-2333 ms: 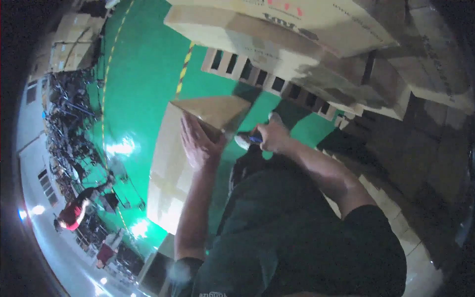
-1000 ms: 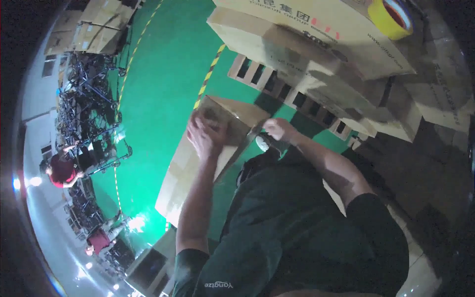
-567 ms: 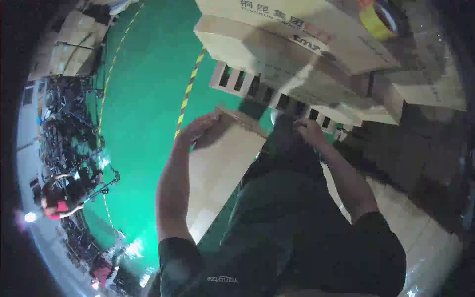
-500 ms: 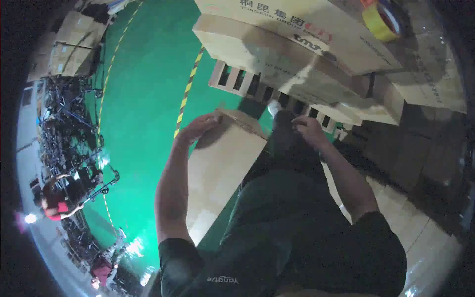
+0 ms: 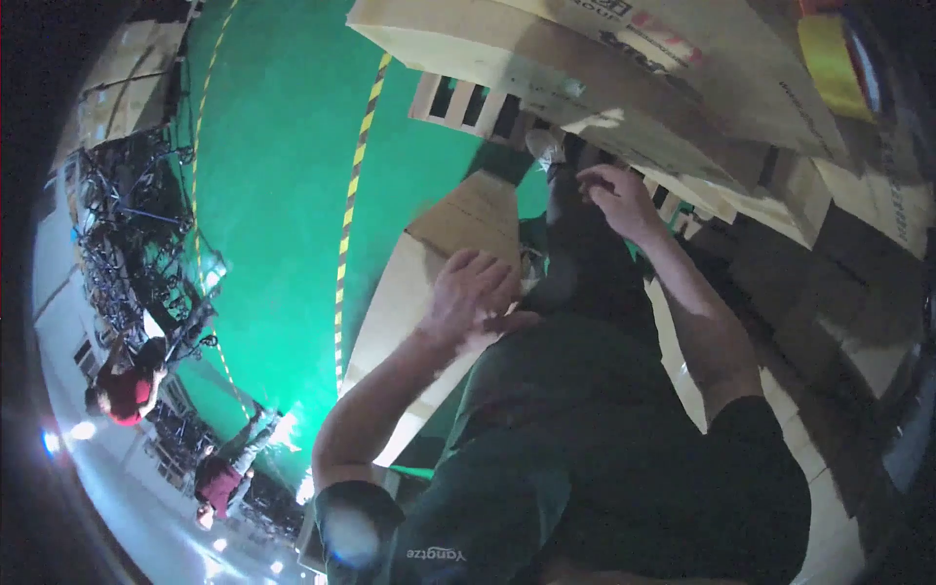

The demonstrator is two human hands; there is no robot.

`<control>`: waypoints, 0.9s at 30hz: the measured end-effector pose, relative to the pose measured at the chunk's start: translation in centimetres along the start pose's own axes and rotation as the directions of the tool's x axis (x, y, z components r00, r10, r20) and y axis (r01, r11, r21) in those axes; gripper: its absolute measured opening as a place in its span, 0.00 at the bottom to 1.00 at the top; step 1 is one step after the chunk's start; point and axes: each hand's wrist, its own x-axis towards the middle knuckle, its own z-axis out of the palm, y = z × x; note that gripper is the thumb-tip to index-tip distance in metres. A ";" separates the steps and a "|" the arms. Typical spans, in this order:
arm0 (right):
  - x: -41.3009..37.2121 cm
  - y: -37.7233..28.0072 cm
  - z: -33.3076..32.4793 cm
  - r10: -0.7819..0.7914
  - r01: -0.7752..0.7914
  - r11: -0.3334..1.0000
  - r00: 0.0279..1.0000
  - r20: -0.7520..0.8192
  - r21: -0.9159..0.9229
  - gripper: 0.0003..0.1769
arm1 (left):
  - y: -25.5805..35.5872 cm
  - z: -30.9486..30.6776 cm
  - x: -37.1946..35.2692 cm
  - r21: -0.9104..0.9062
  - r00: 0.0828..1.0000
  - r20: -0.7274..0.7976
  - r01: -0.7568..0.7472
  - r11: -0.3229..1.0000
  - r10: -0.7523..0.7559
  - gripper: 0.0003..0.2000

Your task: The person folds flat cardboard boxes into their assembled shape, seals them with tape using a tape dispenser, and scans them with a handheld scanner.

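Observation:
My left hand (image 5: 475, 297) is over the near side of a long cardboard box (image 5: 466, 226) beside my legs, its fingers spread and nothing in them. It overlaps the box and my dark clothing in this view. My right hand (image 5: 620, 202) hangs in front of my right leg, fingers loosely bent and apart, with no object showing in it. Close beyond it rises a stack of printed cardboard boxes (image 5: 673, 117). My shoe (image 5: 546, 146) is beside the slatted pallet (image 5: 470, 107) under the stack.
A yellow tape roll (image 5: 835, 66) is on the stacked boxes at upper right. Striped floor tape (image 5: 353, 200) runs along the green floor (image 5: 278, 185). At left, two people in red tops, one person (image 5: 127, 390) nearer, are beside dark metal equipment (image 5: 132, 210).
My left hand has left the box's far edge and come right, towards my body. My right hand has risen slightly in view. The camera has shifted, moving the tape roll farther right.

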 end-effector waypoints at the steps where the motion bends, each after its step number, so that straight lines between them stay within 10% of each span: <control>1: 0.0 0.2 -0.2 -0.003 0.003 1.000 1.000 0.007 0.008 0.16 | -0.5 -0.3 0.1 0.017 0.998 0.050 0.022 1.000 -0.023 0.29; 3: -0.4 0.4 -0.5 0.018 -0.016 0.999 1.000 -0.023 0.052 0.15 | -1.6 -1.7 -0.1 0.085 0.868 -0.052 0.497 0.863 -0.495 0.25; 7: -0.4 0.7 -1.0 0.048 -0.045 0.994 0.999 -0.022 0.096 0.15 | -4.3 -3.8 -0.3 0.083 0.193 -0.266 0.981 0.177 -0.945 0.44; 9: 0.1 1.1 -0.8 0.082 -0.081 0.991 0.997 -0.008 0.108 0.16 | -6.9 -3.3 -1.0 -0.142 0.325 0.204 0.943 0.300 -0.924 0.43; 13: 0.7 0.7 -0.3 0.099 -0.101 0.985 0.995 0.021 0.139 0.15 | -8.1 -2.7 -1.3 -0.286 0.355 0.400 0.924 0.252 -0.845 0.24; 15: 1.0 0.2 0.0 0.049 -0.052 0.990 0.998 0.027 0.134 0.14 | -8.0 -1.9 -1.5 -0.395 0.435 0.305 0.867 0.303 -0.848 0.11; 22: 4.6 -2.0 5.6 -0.248 0.210 0.940 0.962 0.113 0.270 0.13 | -7.4 -3.1 -1.7 -0.443 0.769 0.050 0.589 0.675 -0.638 0.21; 25: 7.2 -7.0 11.9 -0.226 0.176 0.968 0.921 0.316 0.179 0.22 | -6.5 -2.5 -2.3 -0.105 0.848 -0.391 0.346 0.932 -0.358 0.11; 27: 8.8 -8.2 19.1 -0.562 0.511 0.826 0.776 0.286 0.236 0.17 | -6.3 -1.9 -2.5 0.076 0.826 -0.511 0.318 0.945 -0.237 0.04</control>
